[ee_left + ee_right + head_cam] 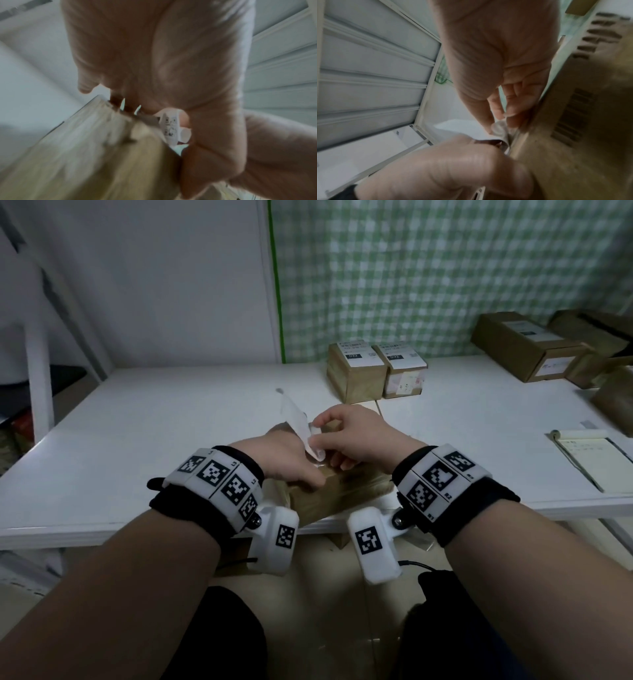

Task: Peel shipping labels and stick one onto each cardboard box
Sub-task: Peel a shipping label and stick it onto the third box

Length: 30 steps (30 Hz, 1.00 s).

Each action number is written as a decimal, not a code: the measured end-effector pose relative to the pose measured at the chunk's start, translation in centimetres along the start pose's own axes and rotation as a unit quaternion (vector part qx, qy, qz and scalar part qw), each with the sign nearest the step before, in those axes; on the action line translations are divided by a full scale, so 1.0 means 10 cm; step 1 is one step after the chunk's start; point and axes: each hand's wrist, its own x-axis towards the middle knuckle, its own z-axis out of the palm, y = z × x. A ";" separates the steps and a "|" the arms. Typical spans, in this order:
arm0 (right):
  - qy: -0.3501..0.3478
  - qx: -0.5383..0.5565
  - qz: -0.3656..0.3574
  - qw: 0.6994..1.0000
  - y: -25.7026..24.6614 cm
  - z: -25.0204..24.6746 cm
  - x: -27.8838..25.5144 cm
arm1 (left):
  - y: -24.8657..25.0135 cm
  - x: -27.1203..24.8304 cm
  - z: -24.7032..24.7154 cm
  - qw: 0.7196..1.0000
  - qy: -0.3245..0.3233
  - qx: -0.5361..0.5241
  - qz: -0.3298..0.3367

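Both hands (356, 436) pinch label (298, 419) above box (329, 494).

A small packing or dispatch corner is suggested. Labelled cardboard boxes (376, 371) are set on a white table (171, 419) beside a notepad (596, 460). A green checked cloth (445, 275) is hung behind.

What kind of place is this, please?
Probably a small packing or shipping station: labelled cardboard boxes stand on a white table, a notepad lies at the right, and both hands work a label over another box.
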 end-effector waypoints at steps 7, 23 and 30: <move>0.016 -0.089 0.001 0.996 -0.01 0.02 0.10 | -0.02 0.16 0.24 0.994 0.072 0.086 0.003; 0.070 -0.200 -0.052 0.976 0.03 -0.09 0.10 | 0.04 0.07 0.22 0.993 0.047 0.101 -0.036; 0.105 -0.174 -0.007 0.979 0.20 -0.34 0.13 | 0.07 0.05 0.22 0.991 0.049 0.118 -0.040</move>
